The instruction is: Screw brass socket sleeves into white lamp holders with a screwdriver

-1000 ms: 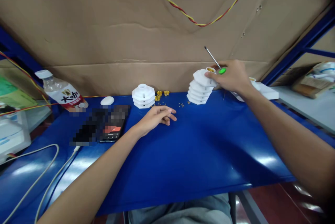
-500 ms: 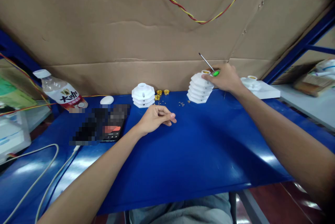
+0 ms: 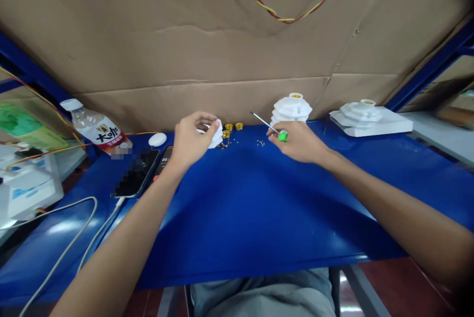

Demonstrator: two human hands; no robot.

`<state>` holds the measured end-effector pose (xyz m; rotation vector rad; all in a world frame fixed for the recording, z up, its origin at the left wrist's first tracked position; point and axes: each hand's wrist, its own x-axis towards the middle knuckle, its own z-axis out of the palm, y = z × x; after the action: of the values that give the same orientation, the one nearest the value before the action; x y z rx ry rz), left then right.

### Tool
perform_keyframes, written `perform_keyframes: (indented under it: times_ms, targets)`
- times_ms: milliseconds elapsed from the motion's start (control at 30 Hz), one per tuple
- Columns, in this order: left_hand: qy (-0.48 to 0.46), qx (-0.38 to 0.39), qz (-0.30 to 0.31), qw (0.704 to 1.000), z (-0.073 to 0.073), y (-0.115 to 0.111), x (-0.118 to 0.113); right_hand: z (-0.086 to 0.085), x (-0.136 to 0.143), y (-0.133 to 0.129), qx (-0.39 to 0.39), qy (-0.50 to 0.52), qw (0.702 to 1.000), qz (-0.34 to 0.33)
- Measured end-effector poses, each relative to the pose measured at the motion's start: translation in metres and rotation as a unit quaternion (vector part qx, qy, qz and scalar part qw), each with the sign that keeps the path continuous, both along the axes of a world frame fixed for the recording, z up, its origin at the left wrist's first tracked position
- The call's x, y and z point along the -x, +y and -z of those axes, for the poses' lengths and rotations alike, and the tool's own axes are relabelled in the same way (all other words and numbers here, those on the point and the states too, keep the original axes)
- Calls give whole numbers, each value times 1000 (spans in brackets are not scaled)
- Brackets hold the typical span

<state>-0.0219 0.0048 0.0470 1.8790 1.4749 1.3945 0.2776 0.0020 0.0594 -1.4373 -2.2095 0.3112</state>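
Observation:
My left hand (image 3: 192, 140) is at the left stack of white octagonal lamp holders (image 3: 217, 135), fingers curled around the top one and hiding most of the stack. In my right hand (image 3: 301, 143) is a screwdriver (image 3: 263, 121) with a green handle, its shaft pointing up and to the left. Just behind that hand stands a taller stack of white lamp holders (image 3: 292, 108), with a brass-coloured thread inside the top neck. Several brass screw shells (image 3: 228, 130) and small scattered screws (image 3: 260, 143) lie between the two stacks.
On the left are a drink bottle (image 3: 98, 127), a white oval case (image 3: 157, 139) and a phone (image 3: 137, 176) with a white cable (image 3: 92, 243). Further right, another lamp holder (image 3: 359, 113) rests on a white box (image 3: 388, 122). Cardboard (image 3: 177, 60) backs the blue table (image 3: 252, 218).
My left hand has moved up and left from the table to the left stack. My right hand has come away from the tall stack, down and left, still holding the screwdriver.

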Motion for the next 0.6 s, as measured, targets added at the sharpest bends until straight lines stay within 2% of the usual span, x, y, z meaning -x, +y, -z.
perform_keyframes:
  times_ms: [100, 233, 333, 433, 533, 600]
  targets:
    - [158, -25, -90, 983, -14, 20, 22, 13, 13, 9, 24, -36, 999, -8]
    - [258, 19, -103, 961, -13, 50, 37, 21, 20, 15, 29, -42, 999, -9]
    - [273, 79, -79, 956, -5, 64, 39, 24, 18, 15, 32, -44, 998, -15]
    - [264, 79, -63, 959, -3, 68, 39, 25, 14, 16, 35, -48, 998, -9]
    - [260, 42, -69, 962, -13, 60, 39, 25, 17, 25, 30, -51, 998, -4]
    - [244, 11, -73, 967, -23, 47, 36, 25, 26, 37, 24, -56, 998, -2]
